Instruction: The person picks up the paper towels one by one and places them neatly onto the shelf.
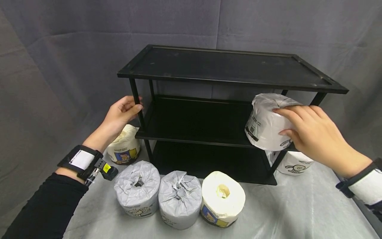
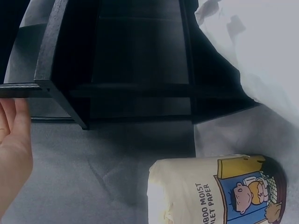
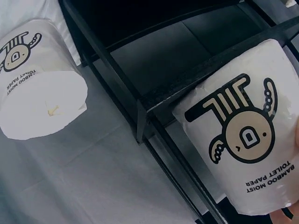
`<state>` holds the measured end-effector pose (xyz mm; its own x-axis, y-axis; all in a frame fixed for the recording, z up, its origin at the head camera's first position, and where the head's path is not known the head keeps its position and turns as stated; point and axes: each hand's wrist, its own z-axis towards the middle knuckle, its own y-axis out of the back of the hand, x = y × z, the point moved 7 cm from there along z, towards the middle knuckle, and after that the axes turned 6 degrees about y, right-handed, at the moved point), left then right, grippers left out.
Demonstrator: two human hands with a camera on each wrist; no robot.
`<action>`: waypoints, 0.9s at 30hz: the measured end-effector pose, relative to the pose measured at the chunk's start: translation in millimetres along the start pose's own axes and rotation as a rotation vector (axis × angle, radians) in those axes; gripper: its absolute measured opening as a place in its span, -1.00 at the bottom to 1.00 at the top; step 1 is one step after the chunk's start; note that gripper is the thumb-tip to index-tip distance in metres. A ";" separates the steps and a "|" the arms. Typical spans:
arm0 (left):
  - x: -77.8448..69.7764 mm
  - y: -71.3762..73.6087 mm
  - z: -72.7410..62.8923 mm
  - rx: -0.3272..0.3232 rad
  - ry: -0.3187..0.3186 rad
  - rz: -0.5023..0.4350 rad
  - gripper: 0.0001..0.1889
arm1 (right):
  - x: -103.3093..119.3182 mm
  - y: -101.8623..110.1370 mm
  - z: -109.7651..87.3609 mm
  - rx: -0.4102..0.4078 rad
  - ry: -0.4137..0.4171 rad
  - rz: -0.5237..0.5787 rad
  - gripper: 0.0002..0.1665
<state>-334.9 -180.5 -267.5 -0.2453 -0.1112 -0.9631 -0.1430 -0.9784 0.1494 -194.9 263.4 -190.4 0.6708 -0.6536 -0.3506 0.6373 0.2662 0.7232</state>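
My right hand [image 1: 317,134] grips a white-wrapped toilet paper roll [image 1: 261,121] at the right end of the middle level of a black three-level shelf [image 1: 226,68]. The roll's dog drawing shows in the right wrist view; whether its base touches the board I cannot tell. On the other side, my left hand [image 1: 120,113] holds the front left post [image 1: 135,91] between thumb and fingers, below the top board. Behind that forearm stands a cream-wrapped roll [image 1: 126,147], its printed label facing the left wrist camera.
Before the shelf stand two white-wrapped rolls, one [image 1: 137,189] left of the other [image 1: 180,199], and a cream roll [image 1: 223,199]. Another white roll [image 1: 295,164] sits right of the shelf. A pale cloth [image 1: 292,205] covers the surface; a grey curtain [image 1: 185,23] hangs behind.
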 end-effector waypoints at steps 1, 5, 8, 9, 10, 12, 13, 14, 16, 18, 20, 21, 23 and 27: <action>-0.1 0.1 -0.3 0.000 0.002 -0.005 -0.79 | -2.2 -1.6 0.2 0.022 -0.009 0.001 -0.42; 0.0 0.3 -1.6 0.002 0.007 -0.017 -0.79 | -9.7 -6.4 2.1 0.084 -0.045 0.001 -0.37; -0.2 1.5 -2.2 -0.003 0.006 -0.025 -0.80 | -13.7 -9.4 5.8 0.100 -0.064 0.002 -0.23; -0.5 1.8 -2.2 -0.004 0.005 -0.030 -0.80 | -15.0 -10.4 7.0 0.101 -0.068 0.003 -0.23; -0.5 2.2 -2.3 -0.007 0.004 -0.032 -0.80 | -16.3 -11.5 8.2 0.103 -0.071 0.006 -0.21; -0.7 2.8 -2.2 -0.010 0.002 -0.032 -0.80 | -18.5 -13.7 10.0 0.109 -0.080 0.008 -0.21; -0.7 2.8 -2.1 -0.011 0.002 -0.035 -0.80 | -19.6 -14.8 10.5 0.112 -0.086 0.009 -0.21; -0.6 2.7 -2.0 -0.010 0.003 -0.036 -0.80 | -20.5 -15.7 11.0 0.115 -0.090 0.009 -0.21; -0.3 2.6 -2.1 -0.010 0.004 -0.029 -0.80 | -22.0 -17.7 12.0 0.122 -0.102 0.007 -0.22; -0.1 2.9 -2.3 -0.012 0.004 -0.027 -0.80 | -23.4 -19.7 13.4 0.126 -0.116 0.008 -0.22; -0.1 3.0 -2.5 -0.014 -0.001 -0.029 -0.80 | -24.7 -21.5 15.2 0.124 -0.122 0.008 -0.23; -0.1 2.9 -2.6 -0.014 -0.003 -0.030 -0.80 | -25.1 -22.2 16.0 0.119 -0.121 0.007 -0.23; -0.2 2.7 -2.9 -0.011 -0.009 -0.033 -0.80 | -26.1 -23.5 17.6 0.109 -0.117 0.007 -0.24; -0.9 1.8 -2.5 -0.006 -0.016 -0.039 -0.80 | -29.2 -26.4 20.7 0.103 -0.111 0.006 -0.23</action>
<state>-332.6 -182.6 -267.0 -0.2548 -0.0704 -0.9644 -0.1473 -0.9829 0.1107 -239.2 260.8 -186.9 0.6246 -0.7281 -0.2825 0.5874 0.1996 0.7843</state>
